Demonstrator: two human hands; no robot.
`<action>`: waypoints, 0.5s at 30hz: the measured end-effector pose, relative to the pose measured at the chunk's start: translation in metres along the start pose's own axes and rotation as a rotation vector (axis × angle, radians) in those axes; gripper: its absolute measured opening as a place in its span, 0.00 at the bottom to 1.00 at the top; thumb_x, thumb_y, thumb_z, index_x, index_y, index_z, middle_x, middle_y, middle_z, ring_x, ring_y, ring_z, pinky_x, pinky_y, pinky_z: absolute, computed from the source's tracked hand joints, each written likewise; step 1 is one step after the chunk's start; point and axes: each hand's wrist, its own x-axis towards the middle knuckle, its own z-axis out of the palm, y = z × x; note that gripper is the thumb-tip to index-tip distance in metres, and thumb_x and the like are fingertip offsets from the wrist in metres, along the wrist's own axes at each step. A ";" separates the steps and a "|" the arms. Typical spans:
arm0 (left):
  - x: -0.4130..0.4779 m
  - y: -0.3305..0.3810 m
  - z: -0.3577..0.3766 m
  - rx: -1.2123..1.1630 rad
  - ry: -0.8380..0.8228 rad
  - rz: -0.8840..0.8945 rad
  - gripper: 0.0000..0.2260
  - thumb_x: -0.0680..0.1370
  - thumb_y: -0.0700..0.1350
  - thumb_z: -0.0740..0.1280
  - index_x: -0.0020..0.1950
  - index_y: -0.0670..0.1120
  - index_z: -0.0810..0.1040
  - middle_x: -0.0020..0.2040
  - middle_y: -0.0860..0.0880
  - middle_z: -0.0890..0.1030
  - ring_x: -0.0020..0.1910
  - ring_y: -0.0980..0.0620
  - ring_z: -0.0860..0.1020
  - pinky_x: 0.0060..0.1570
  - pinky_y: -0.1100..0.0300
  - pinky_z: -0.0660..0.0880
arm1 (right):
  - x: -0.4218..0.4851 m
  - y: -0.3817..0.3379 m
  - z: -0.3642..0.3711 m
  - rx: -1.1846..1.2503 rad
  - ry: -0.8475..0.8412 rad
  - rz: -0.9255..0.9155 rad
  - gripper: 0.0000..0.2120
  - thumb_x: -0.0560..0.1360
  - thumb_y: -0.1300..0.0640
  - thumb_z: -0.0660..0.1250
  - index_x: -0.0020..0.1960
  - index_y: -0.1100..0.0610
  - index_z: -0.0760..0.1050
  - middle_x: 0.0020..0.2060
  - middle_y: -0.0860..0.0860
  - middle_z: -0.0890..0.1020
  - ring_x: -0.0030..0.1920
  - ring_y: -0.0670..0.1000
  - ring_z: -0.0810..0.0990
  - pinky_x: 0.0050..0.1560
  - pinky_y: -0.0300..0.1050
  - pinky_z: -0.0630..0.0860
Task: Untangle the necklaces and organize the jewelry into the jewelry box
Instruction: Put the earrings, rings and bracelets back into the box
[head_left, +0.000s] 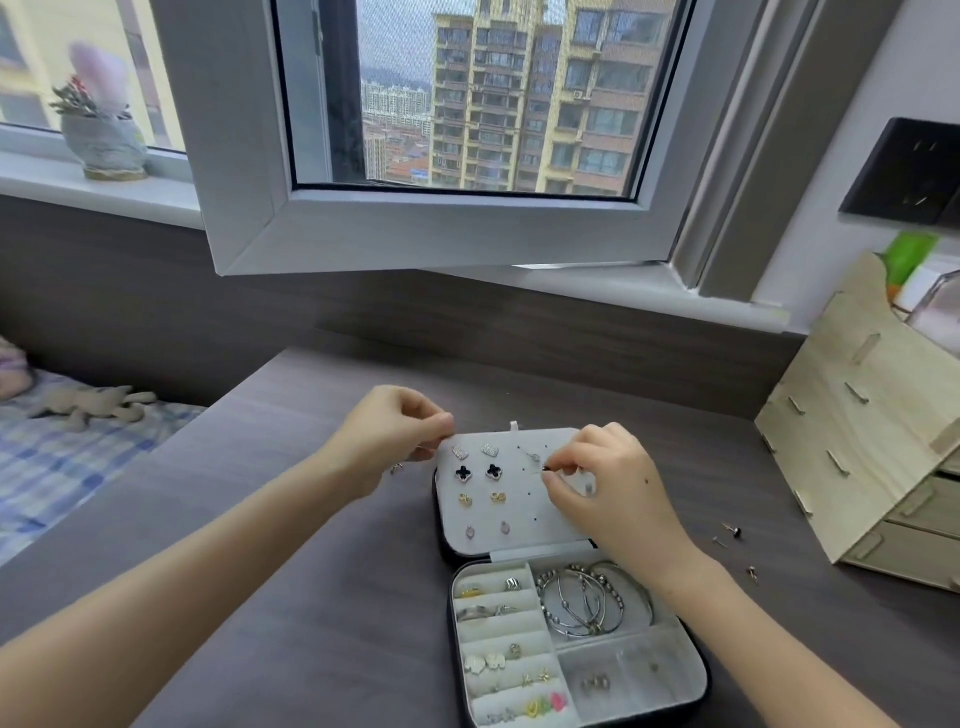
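An open jewelry box (691, 670) lies on the dark table. Its raised earring panel (519, 525) carries several pairs of studs, among them black clover ones (464, 472). My left hand (395, 431) pinches the panel's top left corner. My right hand (608, 483) pinches a small dark stud earring (546, 469) against the panel's right side. The lower tray holds silver bangles (587, 603), rings (511, 584) and several small earrings in its slots.
Loose studs (732, 531) lie on the table right of the box, one small piece (397, 467) left of it. A wooden desk organiser (872, 441) stands at the right. An open window sash (415, 228) overhangs the table's far side. A bed is at left.
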 end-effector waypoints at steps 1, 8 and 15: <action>-0.003 0.004 -0.003 -0.068 -0.025 -0.009 0.06 0.76 0.37 0.68 0.40 0.37 0.80 0.39 0.42 0.81 0.37 0.50 0.79 0.42 0.59 0.79 | 0.001 -0.001 0.001 -0.037 0.019 -0.014 0.04 0.66 0.57 0.68 0.34 0.55 0.80 0.32 0.46 0.77 0.36 0.50 0.72 0.42 0.46 0.71; -0.017 0.016 -0.014 -0.249 -0.110 -0.006 0.06 0.76 0.37 0.68 0.41 0.37 0.81 0.38 0.44 0.84 0.38 0.52 0.83 0.42 0.61 0.81 | 0.005 -0.009 0.002 -0.215 0.104 -0.093 0.04 0.65 0.59 0.68 0.31 0.56 0.78 0.30 0.48 0.75 0.34 0.52 0.72 0.41 0.44 0.67; -0.024 0.022 -0.016 -0.286 -0.153 0.013 0.06 0.76 0.39 0.68 0.42 0.37 0.81 0.41 0.42 0.84 0.40 0.51 0.83 0.42 0.63 0.80 | 0.004 -0.016 -0.003 -0.310 0.149 -0.122 0.06 0.65 0.61 0.68 0.30 0.58 0.76 0.29 0.50 0.74 0.34 0.54 0.72 0.39 0.47 0.63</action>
